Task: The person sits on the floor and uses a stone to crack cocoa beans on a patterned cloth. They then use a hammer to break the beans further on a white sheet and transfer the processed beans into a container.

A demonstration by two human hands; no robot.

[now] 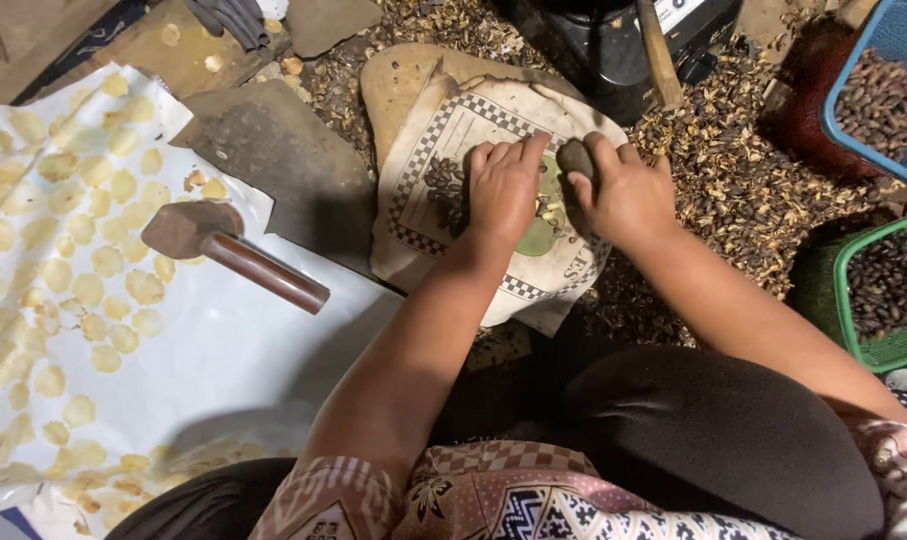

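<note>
Left hand (504,190) flat, fingers spread loose over dark seeds (442,185) on checkered cloth (444,115). Right hand (629,195) fingers clenched round grey stone (575,157), mostly hidden. Baskets (842,270) cut off at right.

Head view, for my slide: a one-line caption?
Left hand presses dark seeds on cloth; right hand grips a stone.

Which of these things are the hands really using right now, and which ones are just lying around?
In use:
- left hand pressing on the dark seeds
- right hand gripping a small stone
- checkered cloth under the seeds

Lying about:
- wooden-handled scraper
- pale flat discs on the white sheet
- blue basket and green basket of seeds
- husks on the ground
</note>
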